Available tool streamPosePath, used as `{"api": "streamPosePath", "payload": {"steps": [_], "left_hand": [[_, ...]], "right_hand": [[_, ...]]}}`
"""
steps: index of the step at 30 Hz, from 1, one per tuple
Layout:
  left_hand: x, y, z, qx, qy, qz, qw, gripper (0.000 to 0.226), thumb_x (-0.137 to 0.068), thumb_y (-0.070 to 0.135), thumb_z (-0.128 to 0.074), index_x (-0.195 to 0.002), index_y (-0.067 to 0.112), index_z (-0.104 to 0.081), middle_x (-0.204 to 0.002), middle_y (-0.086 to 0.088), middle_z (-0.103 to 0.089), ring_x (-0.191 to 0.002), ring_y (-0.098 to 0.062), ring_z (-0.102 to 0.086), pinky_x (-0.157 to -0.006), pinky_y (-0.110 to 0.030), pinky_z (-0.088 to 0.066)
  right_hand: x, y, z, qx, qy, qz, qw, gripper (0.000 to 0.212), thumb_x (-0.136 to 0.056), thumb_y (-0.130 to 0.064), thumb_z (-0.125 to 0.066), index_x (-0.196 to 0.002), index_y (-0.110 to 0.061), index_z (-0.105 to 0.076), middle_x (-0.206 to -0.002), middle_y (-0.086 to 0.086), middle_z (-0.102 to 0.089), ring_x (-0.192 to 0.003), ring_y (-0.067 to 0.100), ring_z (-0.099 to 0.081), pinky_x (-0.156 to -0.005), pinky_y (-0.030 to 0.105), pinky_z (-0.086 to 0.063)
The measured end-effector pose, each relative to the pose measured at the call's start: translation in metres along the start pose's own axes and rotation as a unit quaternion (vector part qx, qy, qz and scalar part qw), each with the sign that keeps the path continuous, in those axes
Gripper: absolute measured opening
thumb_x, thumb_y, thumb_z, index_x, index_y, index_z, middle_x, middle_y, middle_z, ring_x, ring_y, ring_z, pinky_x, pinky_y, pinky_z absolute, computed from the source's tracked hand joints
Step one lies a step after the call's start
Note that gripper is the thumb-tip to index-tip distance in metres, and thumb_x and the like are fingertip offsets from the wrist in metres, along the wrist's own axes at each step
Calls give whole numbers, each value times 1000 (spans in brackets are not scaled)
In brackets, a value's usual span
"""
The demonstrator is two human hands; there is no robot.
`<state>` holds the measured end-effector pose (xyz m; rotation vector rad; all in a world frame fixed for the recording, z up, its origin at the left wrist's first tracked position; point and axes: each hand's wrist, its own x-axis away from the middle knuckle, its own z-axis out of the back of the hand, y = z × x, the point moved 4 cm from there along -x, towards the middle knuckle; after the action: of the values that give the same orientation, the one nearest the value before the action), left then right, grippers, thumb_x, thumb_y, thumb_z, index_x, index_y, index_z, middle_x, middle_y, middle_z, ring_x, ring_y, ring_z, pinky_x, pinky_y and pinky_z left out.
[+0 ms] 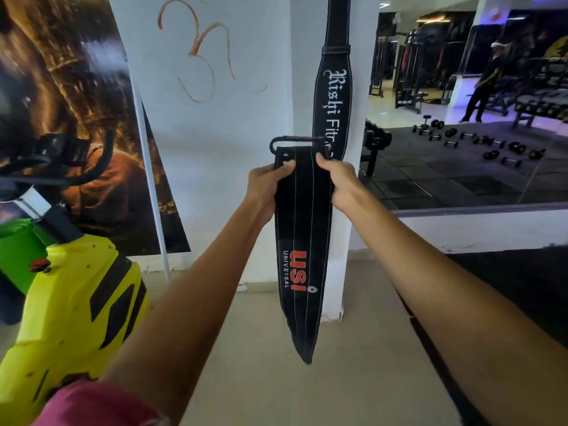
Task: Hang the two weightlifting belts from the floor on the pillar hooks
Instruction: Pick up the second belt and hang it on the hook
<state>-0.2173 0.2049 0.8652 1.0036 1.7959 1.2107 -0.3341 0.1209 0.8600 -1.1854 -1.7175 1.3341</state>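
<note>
A black belt with red USI lettering (302, 241) hangs down in front of the white pillar (359, 195), its pointed tip above the floor. My left hand (266, 187) grips its upper left edge and my right hand (336, 182) grips its upper right edge, just below its dark metal buckle (295, 139). A second black belt with white gothic lettering (333, 96) hangs on the pillar from above the frame; its lower end is behind the held belt. No hook is visible.
A yellow and green exercise machine (70, 302) stands close at the left. A large poster (70, 118) leans on the wall behind it. A wall mirror (461, 118) at the right reflects dumbbells, racks and a person. Beige floor lies below.
</note>
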Motion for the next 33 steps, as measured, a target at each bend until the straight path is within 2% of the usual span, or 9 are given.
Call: {"api": "streamPosePath", "payload": {"steps": [7, 12, 15, 18, 21, 23, 27, 30, 33], "left_hand": [[49, -123, 51, -193, -114, 64, 972, 28, -86, 8, -63, -113, 1, -65, -109, -12, -71, -96, -20, -69, -88, -32, -54], [55, -135, 62, -184, -69, 84, 977, 13, -81, 6, -68, -93, 9, -72, -81, 6, -75, -75, -11, -71, -69, -19, -54], [67, -160, 71, -413, -167, 162, 881, 8, -81, 4, -68, -78, 12, -68, -77, 0, -68, -72, -14, -64, -81, -33, -55], [44, -111, 59, -207, -199, 124, 950, 20, -89, 6, -54, -103, 14, -65, -100, -2, -69, -94, -15, -66, -88, -27, -52], [6, -35, 33, 66, -161, 102, 980, 47, -86, 40, -50, -116, 5, -57, -106, -9, -64, -100, -24, -59, -88, -32, -46], [-12, -4, 18, 45, -121, 79, 988, 64, -88, 57, -42, -125, 7, -56, -115, -12, -66, -107, -28, -62, -91, -38, -50], [-19, 4, 16, 25, -38, 63, 997, 33, -89, 28, -58, -112, 5, -63, -108, -15, -69, -94, -28, -68, -81, -36, -56], [-14, 0, 10, 27, -61, 56, 996, 24, -86, 16, -59, -106, 4, -63, -101, -15, -70, -83, -26, -69, -71, -33, -58], [-4, 9, -6, -26, -81, 27, 996, 17, -84, 10, -60, -100, 6, -64, -95, -13, -70, -77, -24, -69, -62, -29, -57]], "right_hand": [[3, 35, 16, -3, 63, -11, 998, 30, -87, -24, -60, -115, -15, -63, -133, 8, -56, -128, 28, -46, -111, 51, -30], [4, 37, 18, -24, 63, 10, 998, 30, -83, -30, -61, -111, -21, -66, -132, 4, -58, -128, 25, -46, -111, 54, -28], [14, 32, 15, -2, 41, 25, 999, 31, -86, -29, -58, -116, -21, -63, -137, 4, -53, -132, 24, -41, -114, 51, -23], [18, 35, 15, 6, -1, 35, 999, 18, -87, -28, -57, -102, -31, -66, -136, 2, -55, -131, 23, -42, -114, 51, -22], [21, 38, 12, 22, -51, 30, 998, 17, -84, -28, -59, -96, -36, -67, -127, 3, -61, -126, 26, -49, -111, 52, -30], [27, 40, 11, 37, -96, 19, 995, 21, -89, -20, -56, -102, -33, -65, -119, 2, -65, -123, 26, -52, -108, 46, -35], [35, 27, 17, 72, -164, -18, 984, 22, -94, -28, -46, -108, -27, -62, -105, -2, -66, -112, 24, -54, -102, 41, -36], [29, -11, 12, 49, -141, -21, 989, 49, -92, -56, -29, -115, -23, -57, -108, 1, -64, -108, 19, -55, -100, 40, -37], [26, -48, -8, 107, -82, 27, 990, 74, -81, -67, -43, -133, -14, -46, -133, 3, -54, -125, 25, -47, -109, 46, -31]]}}
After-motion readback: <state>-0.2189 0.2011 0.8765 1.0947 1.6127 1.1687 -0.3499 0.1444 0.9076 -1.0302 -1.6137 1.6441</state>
